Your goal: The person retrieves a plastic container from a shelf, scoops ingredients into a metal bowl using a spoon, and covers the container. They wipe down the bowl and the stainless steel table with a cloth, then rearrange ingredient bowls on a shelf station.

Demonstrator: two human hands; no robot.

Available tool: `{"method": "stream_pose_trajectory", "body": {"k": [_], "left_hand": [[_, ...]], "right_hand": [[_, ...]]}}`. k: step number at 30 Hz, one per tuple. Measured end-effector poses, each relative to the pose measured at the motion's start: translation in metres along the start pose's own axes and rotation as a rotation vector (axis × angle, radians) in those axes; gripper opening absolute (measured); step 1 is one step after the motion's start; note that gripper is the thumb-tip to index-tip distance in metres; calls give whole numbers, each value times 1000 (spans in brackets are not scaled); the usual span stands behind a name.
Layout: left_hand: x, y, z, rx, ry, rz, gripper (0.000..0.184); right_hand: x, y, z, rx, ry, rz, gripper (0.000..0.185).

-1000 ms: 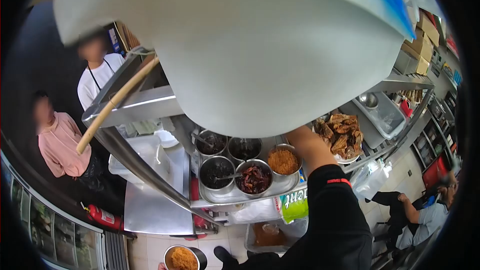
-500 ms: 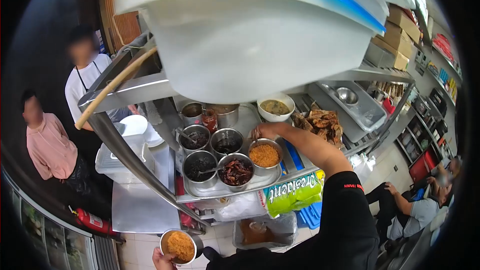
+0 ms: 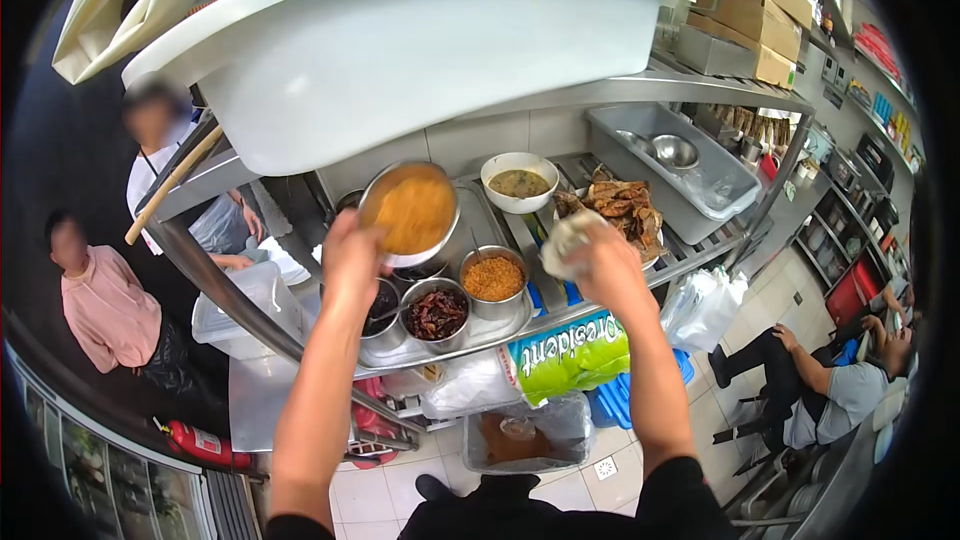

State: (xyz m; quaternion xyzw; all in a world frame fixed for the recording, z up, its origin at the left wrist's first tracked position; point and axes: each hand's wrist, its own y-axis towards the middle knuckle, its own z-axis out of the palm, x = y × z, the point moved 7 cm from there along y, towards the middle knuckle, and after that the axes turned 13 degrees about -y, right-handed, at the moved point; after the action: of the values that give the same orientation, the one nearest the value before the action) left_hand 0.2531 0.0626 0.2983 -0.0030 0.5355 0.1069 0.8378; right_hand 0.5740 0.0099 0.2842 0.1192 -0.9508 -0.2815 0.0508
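My left hand is closed on the rim of a metal pot of orange, crumbly food, raised and tilted above the tray. My right hand grips a crumpled whitish cloth, blurred by motion, in front of the pile of browned dried pieces. Below the hands, a second pot of orange crumbs stands on the tray with a utensil handle in it. Beside it is a pot of dark red chillies. Other pots of dark food are partly hidden behind the raised pot and my left arm.
A white bowl of soup stands at the back, with a grey bin to its right. A large white tub overhangs the rack. Two people stand at the left; another person sits at the right. A lined bin is below.
My left hand has lifted its pot from low at the left to above the tray. My right hand has left the other orange-crumb pot, moved right, and now holds the cloth.
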Motion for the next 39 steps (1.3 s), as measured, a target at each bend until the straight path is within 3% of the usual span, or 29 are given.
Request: {"method": "stream_pose_trajectory", "body": {"k": [3, 9, 12, 13, 15, 16, 19, 20, 25, 27, 28, 30, 32, 34, 37, 39], "left_hand": [[53, 89, 30, -100, 17, -30, 16], [130, 163, 55, -121, 194, -169, 13], [185, 192, 49, -120, 29, -514, 13], [190, 198, 46, -118, 28, -512, 13], [210, 199, 41, -65, 22, -720, 17], [245, 236, 14, -65, 42, -750, 20], [241, 220, 4, -222, 109, -751, 21], [236, 219, 0, -180, 192, -830, 19], [227, 201, 7, -97, 363, -656, 13], [217, 209, 2, -17, 750, -467, 24], [214, 205, -3, -28, 748, -482, 24], [139, 168, 23, -34, 1045, -184, 41], [115, 149, 24, 15, 1103, -197, 48], [114, 154, -4, 1, 1063, -108, 51], [53, 51, -10, 51, 529, 147, 35], [37, -28, -36, 33, 445, 54, 29]], "right_hand": [[-19, -88, -17, -48, 46, 120, 39], [-67, -245, -9, 182, 123, 431, 40], [-79, -303, -1, 223, 221, 560, 41], [-76, -312, -3, 220, 221, 560, 41], [-79, -337, 5, 308, 350, 765, 41], [-80, -344, 9, 288, 378, 782, 41], [-74, -340, 8, 239, 300, 669, 40], [-73, -335, 9, 253, 331, 689, 40], [-66, -300, 24, 284, 414, 712, 38], [-54, -274, 25, 303, 281, 565, 40], [-52, -265, 31, 303, 304, 529, 41], [-48, -244, 41, 309, 359, 475, 42], [-45, -213, 47, 273, 394, 402, 42], [-38, -172, 48, 156, 430, 287, 42], [-20, -110, 43, 126, 445, 253, 46], [-5, -84, 50, 153, 516, 292, 45]]}}
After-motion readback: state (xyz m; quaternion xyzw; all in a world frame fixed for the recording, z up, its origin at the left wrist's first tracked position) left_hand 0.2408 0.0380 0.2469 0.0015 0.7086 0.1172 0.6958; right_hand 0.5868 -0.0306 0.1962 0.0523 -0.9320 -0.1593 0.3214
